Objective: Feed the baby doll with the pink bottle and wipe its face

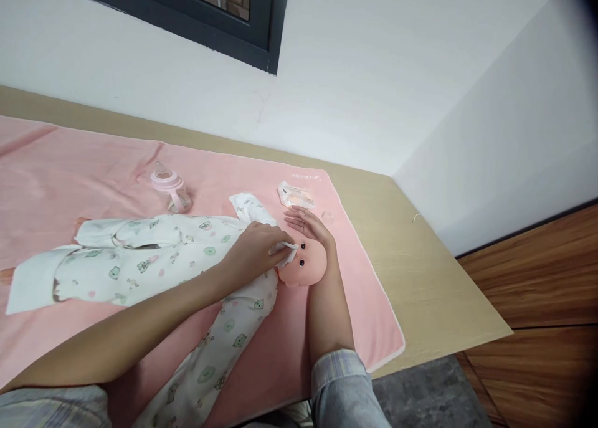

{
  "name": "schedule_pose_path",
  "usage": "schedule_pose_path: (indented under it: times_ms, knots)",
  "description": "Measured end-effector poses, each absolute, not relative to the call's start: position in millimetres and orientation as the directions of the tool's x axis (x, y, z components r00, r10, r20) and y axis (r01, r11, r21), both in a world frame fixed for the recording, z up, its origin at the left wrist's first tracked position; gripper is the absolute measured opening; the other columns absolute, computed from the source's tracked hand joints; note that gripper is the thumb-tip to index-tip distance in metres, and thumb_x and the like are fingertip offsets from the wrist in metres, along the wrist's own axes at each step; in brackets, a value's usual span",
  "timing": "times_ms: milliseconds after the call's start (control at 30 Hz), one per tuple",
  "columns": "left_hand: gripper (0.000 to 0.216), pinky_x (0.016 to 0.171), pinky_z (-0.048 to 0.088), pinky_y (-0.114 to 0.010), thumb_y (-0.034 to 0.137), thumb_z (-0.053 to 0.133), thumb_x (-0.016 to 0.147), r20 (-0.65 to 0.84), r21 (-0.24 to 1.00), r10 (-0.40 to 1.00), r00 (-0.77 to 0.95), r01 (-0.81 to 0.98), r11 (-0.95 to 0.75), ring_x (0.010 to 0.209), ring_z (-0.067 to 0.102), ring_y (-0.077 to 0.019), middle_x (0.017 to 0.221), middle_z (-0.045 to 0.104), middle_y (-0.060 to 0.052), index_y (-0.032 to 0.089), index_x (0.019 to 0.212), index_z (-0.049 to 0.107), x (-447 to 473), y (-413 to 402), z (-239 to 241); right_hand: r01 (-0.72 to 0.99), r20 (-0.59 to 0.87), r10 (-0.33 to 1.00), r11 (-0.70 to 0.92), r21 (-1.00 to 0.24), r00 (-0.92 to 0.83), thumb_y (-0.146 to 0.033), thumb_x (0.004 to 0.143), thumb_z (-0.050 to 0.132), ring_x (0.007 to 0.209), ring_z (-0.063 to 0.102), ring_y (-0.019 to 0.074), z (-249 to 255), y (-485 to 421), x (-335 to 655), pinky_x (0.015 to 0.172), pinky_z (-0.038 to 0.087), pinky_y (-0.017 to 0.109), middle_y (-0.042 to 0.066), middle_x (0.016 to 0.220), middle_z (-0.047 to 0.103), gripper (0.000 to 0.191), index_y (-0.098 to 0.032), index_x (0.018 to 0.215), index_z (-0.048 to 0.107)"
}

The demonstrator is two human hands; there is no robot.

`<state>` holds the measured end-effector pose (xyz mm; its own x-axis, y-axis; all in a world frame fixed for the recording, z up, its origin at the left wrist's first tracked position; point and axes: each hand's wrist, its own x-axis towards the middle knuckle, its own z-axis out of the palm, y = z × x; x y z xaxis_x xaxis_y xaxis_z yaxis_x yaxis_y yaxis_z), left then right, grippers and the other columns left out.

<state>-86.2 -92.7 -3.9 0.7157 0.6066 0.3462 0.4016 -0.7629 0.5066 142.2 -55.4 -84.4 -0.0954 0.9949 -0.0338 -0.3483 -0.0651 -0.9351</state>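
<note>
A baby doll (311, 267) in patterned white pajamas (200, 263) lies face up, its head toward the right. My left hand (259, 247) pinches a folded white wipe (286, 253) against the lower part of the doll's face. Beyond the head, my right hand (311, 224) lies with its fingers stretched out and holds nothing. My right forearm runs along the top of the doll's head, and the head appears to rest against it. Near my right fingertips is a small clear plastic packet (296, 195).
A pink blanket (93, 172) covers much of the wooden table (402, 260). On it stands a baby bottle (170, 188) with a pink collar and handle. A small clear cap-like piece (328, 215) lies right of the packet. White walls and a dark window frame (266, 35) rise behind.
</note>
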Motion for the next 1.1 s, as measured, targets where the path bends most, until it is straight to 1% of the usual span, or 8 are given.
schedule_pose_path:
  times_ms: [133,233,433,567,667,800,900,1100]
  knots:
    - [0.019,0.082,0.040,-0.037,0.024,0.051,0.087,0.306,0.520,0.623,0.720,0.422,-0.743,0.082,0.062,-0.0226,0.085,0.071,-0.003,0.020,0.088,0.069,-84.4,-89.4,-1.6,-0.341,-0.041,0.995,-0.071,-0.937,-0.093,-0.038,0.079,0.068,0.113,0.063,0.0195,-82.4,-56.8,142.6,0.111,0.042,0.042,0.006,0.122,0.067,0.037,-0.025,0.113,0.059]
    - [0.019,0.083,0.042,-0.037,0.025,0.050,0.087,0.268,0.550,0.652,0.709,0.443,-0.708,0.087,0.063,-0.0239,0.091,0.071,-0.003,0.021,0.094,0.067,-84.6,-88.2,2.1,-0.339,-0.048,0.994,-0.079,-0.937,-0.100,-0.038,0.080,0.068,0.113,0.063,0.0192,-81.5,-57.5,141.9,0.110,0.043,0.041,0.005,0.122,0.067,0.037,-0.025,0.113,0.059]
    - [0.040,0.061,0.041,-0.027,0.024,0.054,0.082,0.237,0.572,0.733,0.637,0.518,-0.635,0.069,0.061,-0.0228,0.074,0.061,0.000,0.023,0.122,0.049,-92.4,-87.4,10.9,-0.347,-0.044,0.996,-0.068,-0.935,-0.076,-0.040,0.081,0.067,0.114,0.062,0.0199,-82.2,-58.4,141.3,0.109,0.044,0.042,0.005,0.123,0.066,0.038,-0.025,0.115,0.060]
    - [0.045,0.058,0.039,-0.026,0.030,0.055,0.085,0.239,0.544,0.730,0.640,0.534,-0.647,0.063,0.059,-0.0211,0.071,0.055,0.002,0.023,0.128,0.043,-102.6,-79.2,14.6,-0.275,-0.010,0.996,-0.034,-0.961,-0.086,-0.044,0.080,0.067,0.119,0.060,0.0216,-60.7,-68.0,152.9,0.108,0.043,0.044,0.005,0.132,0.061,0.044,-0.029,0.120,0.059]
    - [0.047,0.059,0.039,-0.026,0.033,0.053,0.088,0.252,0.480,0.713,0.654,0.555,-0.679,0.065,0.059,-0.0221,0.069,0.052,0.002,0.023,0.132,0.040,-109.4,-72.3,16.1,-0.127,0.083,0.990,0.069,-0.990,-0.110,-0.048,0.082,0.064,0.122,0.057,0.0241,-24.0,-84.1,157.5,0.107,0.043,0.045,0.004,0.137,0.056,0.042,-0.028,0.119,0.063]
    - [0.047,0.058,0.038,-0.026,0.032,0.050,0.091,0.288,0.375,0.699,0.655,0.594,-0.712,0.068,0.059,-0.0234,0.069,0.052,0.001,0.021,0.135,0.038,-113.8,-68.3,17.9,0.221,0.125,0.953,0.189,-0.957,-0.275,-0.037,0.086,0.061,0.126,0.052,0.0235,28.5,-108.4,136.4,0.110,0.040,0.041,0.001,0.134,0.058,0.031,-0.028,0.115,0.067]
    - [0.045,0.060,0.038,-0.026,0.032,0.050,0.092,0.309,0.333,0.693,0.651,0.609,-0.720,0.070,0.061,-0.0242,0.071,0.055,0.000,0.020,0.135,0.038,-115.3,-68.4,19.0,0.324,0.162,0.910,0.296,-0.899,-0.383,-0.031,0.091,0.053,0.130,0.047,0.0219,49.1,-118.7,109.0,0.110,0.039,0.041,0.000,0.129,0.060,0.028,-0.029,0.115,0.068]
    - [0.045,0.065,0.041,-0.029,0.036,0.050,0.095,0.373,0.308,0.663,0.649,0.588,-0.748,0.075,0.062,-0.0264,0.075,0.059,-0.002,0.018,0.135,0.040,-118.4,-70.0,18.5,0.472,0.155,0.933,0.302,-0.828,-0.326,-0.030,0.091,0.051,0.119,0.055,0.0249,55.8,-124.3,77.5,0.104,0.042,0.047,0.001,0.117,0.064,0.025,-0.030,0.101,0.073]
